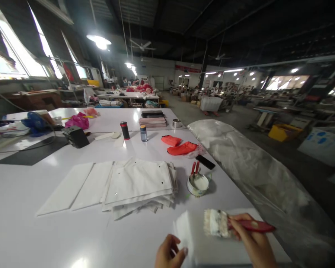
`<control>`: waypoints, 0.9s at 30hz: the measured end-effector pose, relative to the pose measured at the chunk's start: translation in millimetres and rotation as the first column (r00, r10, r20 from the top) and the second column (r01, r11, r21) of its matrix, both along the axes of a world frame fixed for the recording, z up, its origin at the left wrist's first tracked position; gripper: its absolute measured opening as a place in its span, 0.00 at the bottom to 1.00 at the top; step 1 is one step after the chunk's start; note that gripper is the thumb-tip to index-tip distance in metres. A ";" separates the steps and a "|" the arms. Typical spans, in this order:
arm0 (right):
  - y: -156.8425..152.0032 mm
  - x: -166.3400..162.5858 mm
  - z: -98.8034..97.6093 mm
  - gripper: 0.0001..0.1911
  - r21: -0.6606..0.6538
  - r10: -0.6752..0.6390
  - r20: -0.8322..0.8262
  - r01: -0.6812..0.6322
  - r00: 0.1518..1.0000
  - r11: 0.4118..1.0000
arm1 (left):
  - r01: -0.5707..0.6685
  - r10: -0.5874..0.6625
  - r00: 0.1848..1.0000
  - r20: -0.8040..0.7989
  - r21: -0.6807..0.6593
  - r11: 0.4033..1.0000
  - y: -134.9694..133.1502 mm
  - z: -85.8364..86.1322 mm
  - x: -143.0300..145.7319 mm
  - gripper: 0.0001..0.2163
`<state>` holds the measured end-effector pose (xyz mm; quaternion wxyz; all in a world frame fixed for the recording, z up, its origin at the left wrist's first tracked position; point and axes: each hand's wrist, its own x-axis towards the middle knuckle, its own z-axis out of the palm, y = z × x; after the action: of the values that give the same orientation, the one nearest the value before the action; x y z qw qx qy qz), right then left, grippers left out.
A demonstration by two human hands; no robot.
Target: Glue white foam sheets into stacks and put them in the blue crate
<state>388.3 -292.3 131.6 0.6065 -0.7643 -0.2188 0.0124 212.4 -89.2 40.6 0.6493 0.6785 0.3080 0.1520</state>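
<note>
My right hand (252,236) grips the red handle of a wide paintbrush (217,223), its pale bristles caked with white. The brush is over a stack of white sheets (209,251) at the table's front right edge. My left hand (171,251) is by the stack's left edge, fingers bent, thumb apart from them, with nothing visible between. That edge of the sheets is blurred and partly lifted. Beyond the stack stands a round white tub (197,185), smeared on its sides, with red-handled tools (195,167) leaning inside. A pile of white fabric pieces (139,182) lies to the left.
A black phone (205,162) and red sleeve-like cloths (181,148) lie behind the tub. Farther back stand a black bottle (124,130), a blue bottle (143,133) and a metal tin (176,123). Clear plastic sheeting (248,160) bulges along the table's right side.
</note>
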 end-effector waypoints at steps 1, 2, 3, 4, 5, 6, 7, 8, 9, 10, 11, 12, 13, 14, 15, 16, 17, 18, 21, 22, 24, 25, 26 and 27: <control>12.2 -0.5 -4.0 0.16 0.015 0.077 -0.027 -0.077 0.997 0.997 | 0.005 -0.004 1.000 -0.022 0.045 0.999 -12.0 4.7 15.0 0.13; 24.9 -2.2 -7.3 0.15 0.024 0.140 -0.036 -0.139 0.989 0.990 | 0.001 0.003 0.999 -0.054 0.075 0.997 -20.3 8.2 27.0 0.12; 36.6 -4.1 -10.3 0.15 0.023 0.197 -0.036 -0.196 0.980 0.980 | -0.005 0.012 0.996 -0.088 0.082 0.997 -26.0 10.2 36.1 0.12; 45.7 -5.4 -13.1 0.15 0.013 0.241 -0.027 -0.241 0.970 0.970 | -0.017 0.025 0.992 -0.124 0.071 0.997 -29.9 10.8 42.4 0.11; 51.0 -5.0 -15.9 0.15 -0.003 0.271 -0.015 -0.271 0.962 0.963 | -0.026 0.034 0.986 -0.161 0.047 0.999 -32.8 10.3 46.4 0.10; 51.2 -2.1 -19.1 0.14 -0.022 0.284 -0.002 -0.284 0.959 0.959 | -0.029 0.031 0.980 -0.197 0.014 0.999 -35.2 9.2 48.7 0.09; 45.4 4.1 -22.7 0.14 -0.047 0.282 0.011 -0.281 0.959 0.959 | -0.035 0.030 0.973 -0.230 -0.020 0.999 -37.4 7.7 49.7 0.08; 33.2 14.0 -27.0 0.14 -0.079 0.266 0.026 -0.263 0.964 0.961 | -0.049 0.036 0.966 -0.257 -0.046 0.998 -39.6 6.3 50.1 0.07; 14.9 27.4 -31.6 0.15 -0.113 0.233 0.048 -0.227 0.971 0.967 | -0.072 0.052 0.958 -0.281 -0.061 0.996 -41.8 5.1 50.4 0.07; -9.0 43.7 -36.2 0.15 -0.149 0.190 0.077 -0.177 0.979 0.973 | -0.096 0.070 0.952 -0.298 -0.072 0.993 -43.9 4.1 50.9 0.07; -37.0 61.8 -40.2 0.16 -0.190 0.137 0.115 -0.113 0.984 0.975 | -0.123 0.092 0.946 -0.312 -0.082 0.989 -46.0 3.2 51.7 0.07; -67.5 80.1 -42.8 0.16 -0.224 0.068 0.170 -0.029 0.983 0.974 | -0.151 0.115 0.940 -0.321 -0.090 0.984 -48.0 2.4 52.9 0.07; -98.0 96.9 -43.2 0.17 -0.253 0.000 0.225 0.059 0.974 0.966 | -0.173 0.134 0.936 -0.325 -0.094 0.980 -49.7 1.5 54.3 0.07; -126.3 110.3 -40.9 0.17 -0.280 -0.070 0.281 0.152 0.957 0.948 | -0.191 0.150 0.932 -0.329 -0.095 0.977 -51.1 0.5 55.7 0.07; -149.7 118.8 -35.8 0.16 -0.292 -0.129 0.351 0.239 0.927 0.926 | -0.202 0.159 0.929 -0.335 -0.098 0.974 -52.0 -0.6 56.8 0.07; -166.3 121.1 -28.2 0.15 -0.283 -0.181 0.427 0.321 0.886 0.904 | -0.206 0.161 0.928 -0.337 -0.103 0.973 -52.6 -1.6 57.5 0.07; -174.5 116.9 -18.7 0.13 -0.251 -0.223 0.502 0.388 0.836 0.887 | -0.204 0.157 0.928 -0.337 -0.111 0.973 -52.7 -2.5 57.5 0.07; -173.6 106.1 -8.4 0.12 -0.194 -0.256 0.562 0.426 0.787 0.884 | -0.197 0.146 0.931 -0.335 -0.122 0.973 -52.5 -3.2 57.0 0.07; -123.5 45.8 14.9 0.06 0.024 -0.243 0.577 0.282 0.779 0.959 | -0.160 0.091 0.942 -0.323 -0.192 0.968 -50.1 -3.6 53.3 0.06; -97.2 22.0 17.2 0.04 0.062 -0.143 0.534 0.130 0.833 0.990 | -0.151 0.075 0.944 -0.322 -0.219 0.964 -49.0 -3.3 51.9 0.06; -46.1 -19.3 12.3 0.05 0.089 0.084 0.408 -0.132 0.909 0.987 | -0.138 0.045 0.947 -0.317 -0.276 0.951 -46.9 -3.0 49.3 0.06; -26.4 -33.6 5.9 0.06 0.064 0.180 0.340 -0.214 0.923 0.975 | -0.136 0.036 0.951 -0.307 -0.309 0.941 -45.9 -3.3 48.1 0.06; -13.2 -42.2 -1.9 0.07 0.044 0.242 0.280 -0.264 0.929 0.963 | -0.138 0.032 0.955 -0.295 -0.346 0.928 -45.0 -4.0 46.9 0.06; -7.6 -44.6 -10.3 0.09 0.017 0.277 0.226 -0.288 0.934 0.958 | -0.152 0.039 0.957 -0.289 -0.381 0.912 -44.1 -5.1 45.6 0.07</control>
<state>343.7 -299.9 121.3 0.5892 -0.7062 -0.3925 0.0088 258.0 -133.3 35.5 0.7165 0.5302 0.4527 0.0224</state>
